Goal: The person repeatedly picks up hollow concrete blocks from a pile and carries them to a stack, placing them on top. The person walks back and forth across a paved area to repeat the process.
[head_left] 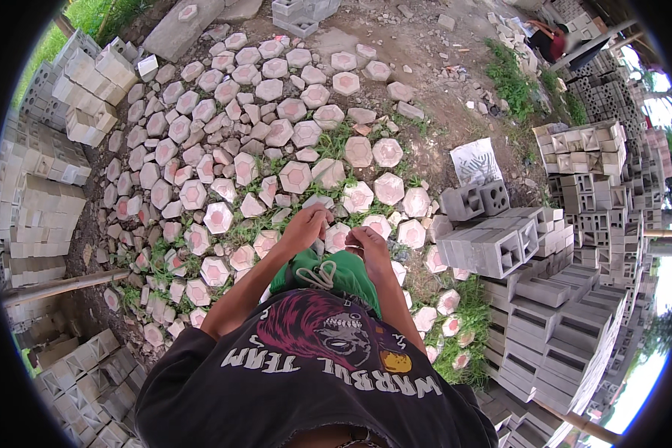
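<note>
Both of my hands are in front of my waist, above hexagonal paving blocks laid over grass and soil. My left hand (308, 225) is closed, its fingers curled in toward the middle. Whatever it may hold is hidden. A short gap to the right, my right hand (369, 243) is also closed, thumb and fingers drawn together. I cannot make out anything in it. Between and just beyond the hands lies a hexagonal paver (337, 237) with a reddish centre. Green shorts (351, 270) with a pale drawstring show below the hands.
Hollow concrete blocks (478, 250) are stacked close on the right, more block stacks (41, 216) on the left. Broken paver pieces (231, 138) lie among the whole ones. A printed white sheet (476, 162) rests beside the blocks. A person (554, 43) sits far off at upper right.
</note>
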The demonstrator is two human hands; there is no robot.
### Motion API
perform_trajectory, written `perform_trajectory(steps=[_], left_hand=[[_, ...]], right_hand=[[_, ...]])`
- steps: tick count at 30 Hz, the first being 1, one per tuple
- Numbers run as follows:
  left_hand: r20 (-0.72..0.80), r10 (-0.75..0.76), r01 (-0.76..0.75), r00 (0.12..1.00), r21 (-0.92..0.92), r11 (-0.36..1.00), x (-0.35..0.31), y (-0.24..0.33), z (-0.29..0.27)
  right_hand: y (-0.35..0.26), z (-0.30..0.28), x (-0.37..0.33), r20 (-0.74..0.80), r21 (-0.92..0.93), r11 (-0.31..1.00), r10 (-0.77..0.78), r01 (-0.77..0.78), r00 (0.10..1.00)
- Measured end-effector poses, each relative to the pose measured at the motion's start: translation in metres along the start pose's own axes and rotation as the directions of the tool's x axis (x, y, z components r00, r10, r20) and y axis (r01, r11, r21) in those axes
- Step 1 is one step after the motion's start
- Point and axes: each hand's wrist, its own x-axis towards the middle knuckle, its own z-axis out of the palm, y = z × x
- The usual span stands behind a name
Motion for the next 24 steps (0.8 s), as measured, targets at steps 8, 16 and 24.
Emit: perform_trajectory(steps=[8, 16, 24], left_hand=[[-0.136, -0.121, 0.102, 0.983, -0.137, 0.985, 0.036, -0.019, -0.031], [-0.29, -0.106, 0.102, 0.951, -0.028, 0.994, 0.127, -0.001, -0.051], [-0.413, -0.02, 0.037, 0.911, 0.032, 0.999, 0.273, 0.057, -0.076]], right_hand=[[-0.018, 0.015, 0.079, 0.14, -0.16, 0.973, 0.192, -0.169, 0.971], [-0.095, 0.042, 0.198, 0.303, -0.267, 0.95, 0.242, -0.161, 0.922], [-0.233, 0.043, 0.305, 0.325, -0.261, 0.965, 0.121, -0.034, 0.938]])
